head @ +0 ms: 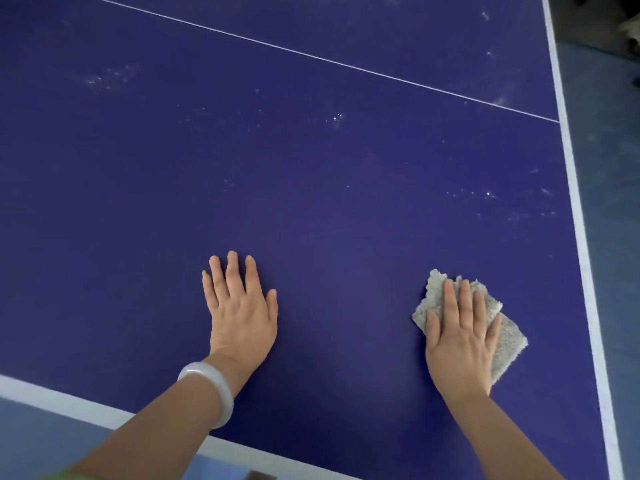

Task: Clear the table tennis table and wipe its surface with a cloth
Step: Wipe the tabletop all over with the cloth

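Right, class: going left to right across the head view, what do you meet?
Pale round bangle → left hand flat on the dark blue table → right hand pressing the grey fluffy cloth → white painted edge line.

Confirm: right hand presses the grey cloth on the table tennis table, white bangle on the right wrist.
Wrong wrist. The head view shows the white bangle on the left wrist; the right hand does press the grey cloth on the table tennis table.
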### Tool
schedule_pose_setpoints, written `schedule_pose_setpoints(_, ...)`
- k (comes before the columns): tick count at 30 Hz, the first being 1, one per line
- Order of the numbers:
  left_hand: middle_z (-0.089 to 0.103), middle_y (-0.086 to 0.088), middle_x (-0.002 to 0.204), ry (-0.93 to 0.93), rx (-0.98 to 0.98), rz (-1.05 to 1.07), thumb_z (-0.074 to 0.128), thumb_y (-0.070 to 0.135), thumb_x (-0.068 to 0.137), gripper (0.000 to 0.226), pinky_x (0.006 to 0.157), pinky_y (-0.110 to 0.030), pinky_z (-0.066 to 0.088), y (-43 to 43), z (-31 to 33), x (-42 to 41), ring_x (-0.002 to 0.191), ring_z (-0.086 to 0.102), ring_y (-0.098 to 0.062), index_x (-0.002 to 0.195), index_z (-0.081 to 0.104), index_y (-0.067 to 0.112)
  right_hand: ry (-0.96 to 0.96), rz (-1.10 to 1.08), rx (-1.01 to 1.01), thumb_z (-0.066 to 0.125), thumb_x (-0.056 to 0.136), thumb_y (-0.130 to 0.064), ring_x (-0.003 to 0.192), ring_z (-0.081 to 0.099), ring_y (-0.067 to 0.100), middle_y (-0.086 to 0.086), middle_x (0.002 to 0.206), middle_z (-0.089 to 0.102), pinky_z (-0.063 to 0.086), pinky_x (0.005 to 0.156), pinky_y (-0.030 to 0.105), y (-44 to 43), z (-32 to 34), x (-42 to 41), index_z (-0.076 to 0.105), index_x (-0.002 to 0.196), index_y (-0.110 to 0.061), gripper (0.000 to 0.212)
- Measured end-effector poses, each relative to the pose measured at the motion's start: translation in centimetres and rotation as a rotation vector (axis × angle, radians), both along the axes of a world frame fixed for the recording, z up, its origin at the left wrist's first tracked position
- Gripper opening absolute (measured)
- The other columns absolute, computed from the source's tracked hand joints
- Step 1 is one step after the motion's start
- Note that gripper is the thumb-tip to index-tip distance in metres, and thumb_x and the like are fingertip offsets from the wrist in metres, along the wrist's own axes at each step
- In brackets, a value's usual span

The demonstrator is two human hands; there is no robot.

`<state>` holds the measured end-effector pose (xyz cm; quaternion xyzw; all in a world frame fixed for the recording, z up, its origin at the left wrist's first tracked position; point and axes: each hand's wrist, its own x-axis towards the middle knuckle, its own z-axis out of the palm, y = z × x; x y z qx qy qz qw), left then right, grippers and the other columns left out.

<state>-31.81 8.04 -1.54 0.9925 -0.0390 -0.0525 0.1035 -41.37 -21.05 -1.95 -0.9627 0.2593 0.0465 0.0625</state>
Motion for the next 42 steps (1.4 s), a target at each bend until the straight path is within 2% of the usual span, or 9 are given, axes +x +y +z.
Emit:
schedule_pose_setpoints(7,0.019,-0.015,0.159,0.011,-0.003,-0.260,0.033,0.037,0.101,0.058,0.123,-0.049,0.002,-12.4,1.1,0.4,0.150,0.009,-0.033,0.152,0.026,0.010,-0.027,0.292,-0.023,0.011,0.102,-0.047,0.153,-0.003,0.018,-0.003,0.166,0.004,0.002,0.123,0.049,-3.1,-0.1,0.8,0.007,0.158,-0.023,0.062)
schedule_pose_setpoints(10,0.012,-0.014,0.161,0.012,-0.011,-0.220,0.030,0.040,0.101,0.061,0.123,-0.048,-0.001,-18.4,0.9,2.0,0.151,0.003,-0.032,0.154,0.018,0.012,-0.027,0.405,-0.020,0.017,0.103,-0.045,0.153,0.007,0.018,-0.005,0.165,0.012,0.011,0.121,0.050,-7.0,-0.2,-0.8,0.014,0.158,-0.024,0.059)
schedule_pose_setpoints(17,0.004,-0.019,0.162,0.039,0.044,0.056,0.016,0.054,0.099,0.071,0.120,-0.057,0.000,-27.4,0.0,5.3,0.150,-0.004,-0.038,0.156,0.005,0.012,-0.050,0.252,-0.035,0.021,0.102,-0.044,0.152,0.015,0.018,-0.004,0.163,0.021,0.015,0.119,0.051,-18.6,-0.1,-2.1,0.025,0.156,-0.022,0.059)
schedule_pose_setpoints(25,0.013,-0.019,0.161,0.011,0.080,0.114,0.008,0.053,0.094,0.075,0.120,-0.057,0.001,-28.4,-0.4,5.3,0.150,0.003,-0.037,0.156,0.016,0.011,-0.050,0.115,0.020,0.014,0.101,-0.048,0.152,-0.009,0.014,-0.009,0.166,0.000,-0.008,0.123,0.047,-23.9,-0.3,10.1,0.004,0.158,-0.029,0.060)
schedule_pose_setpoints(30,0.010,-0.018,0.162,0.024,0.061,0.118,0.010,0.052,0.095,0.074,0.120,-0.055,-0.002,-28.5,-0.2,5.4,0.150,-0.001,-0.035,0.156,0.015,0.012,-0.018,0.568,0.012,0.005,0.101,-0.050,0.150,-0.018,0.010,-0.013,0.164,-0.009,-0.008,0.123,0.045,-22.6,-0.4,11.2,-0.002,0.158,-0.032,0.060)
schedule_pose_setpoints(34,0.016,-0.020,0.160,0.007,0.064,0.120,0.010,0.051,0.100,0.069,0.120,-0.056,0.002,-28.6,-0.2,5.3,0.150,0.005,-0.037,0.154,0.023,0.009,-0.044,0.312,-0.013,0.009,0.101,-0.049,0.151,-0.010,0.009,-0.014,0.165,-0.001,-0.007,0.123,0.045,-28.4,-0.3,12.4,0.002,0.157,-0.034,0.058)
schedule_pose_setpoints(38,0.022,-0.022,0.158,0.004,0.064,0.114,0.009,0.053,0.093,0.077,0.120,-0.057,0.005,-28.6,-0.2,5.3,0.149,0.011,-0.039,0.152,0.028,0.007,-0.044,0.086,0.071,0.023,0.104,-0.044,0.152,-0.006,0.015,-0.007,0.166,0.003,-0.006,0.122,0.048,-31.1,0.3,20.2,0.007,0.159,-0.027,0.060)
schedule_pose_setpoints(40,0.023,-0.022,0.158,0.008,0.085,0.114,0.008,0.053,0.093,0.077,0.120,-0.058,0.007,-28.6,-0.3,5.4,0.149,0.012,-0.039,0.152,0.028,0.007,-0.031,0.098,0.109,0.024,0.105,-0.042,0.152,-0.009,0.016,-0.006,0.166,0.000,-0.007,0.122,0.048,-29.9,0.4,23.3,0.006,0.159,-0.025,0.059)
schedule_pose_setpoints(42,0.022,-0.021,0.158,0.017,0.094,0.119,0.007,0.053,0.093,0.078,0.120,-0.057,0.007,-28.8,-0.2,5.4,0.149,0.012,-0.038,0.153,0.027,0.008,-0.036,0.290,0.117,0.020,0.105,-0.044,0.152,-0.012,0.015,-0.007,0.166,-0.003,-0.009,0.122,0.045,-27.4,0.3,24.1,0.005,0.159,-0.026,0.059)
